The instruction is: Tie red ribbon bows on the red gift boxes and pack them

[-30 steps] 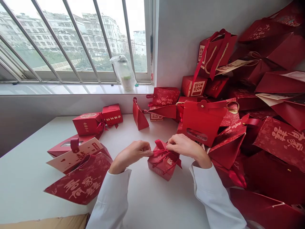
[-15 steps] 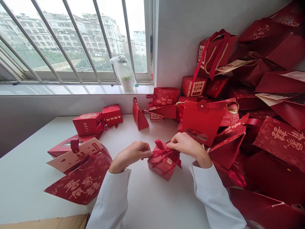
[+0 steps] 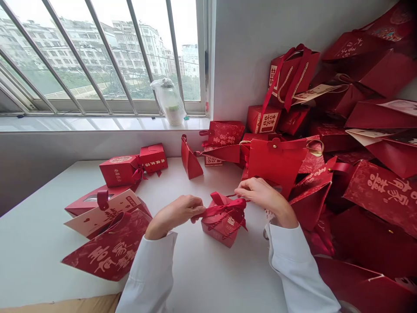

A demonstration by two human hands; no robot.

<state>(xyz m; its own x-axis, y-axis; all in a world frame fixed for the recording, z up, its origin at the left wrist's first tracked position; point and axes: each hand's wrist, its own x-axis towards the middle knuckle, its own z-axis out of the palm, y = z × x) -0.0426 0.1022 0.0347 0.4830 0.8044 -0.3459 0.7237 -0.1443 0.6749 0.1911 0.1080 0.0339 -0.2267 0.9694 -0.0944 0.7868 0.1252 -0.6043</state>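
Note:
A small red gift box (image 3: 219, 237) with gold lettering sits on the white table between my hands. A red ribbon bow (image 3: 223, 206) and a twisted red cord (image 3: 224, 237) are tied over its top. At the bow's left side, my left hand (image 3: 179, 213) is closed in a pinch on the ribbon. My right hand (image 3: 260, 193), also closed in a pinch, is just right of the box and grips a strand of twisted cord at the back of the bow. Its fingertips partly cover the strand's end.
A big pile of red gift boxes (image 3: 381, 187) fills the right side. Red boxes (image 3: 119, 169) and a red gift bag (image 3: 107, 256) stand on the left. A bagged cup (image 3: 171, 104) is on the windowsill. Cardboard (image 3: 81, 304) lies at the lower left.
My right hand has moved a little to the right, away from the bow, drawing a strand of cord outward. My left hand has shifted slightly left with the ribbon.

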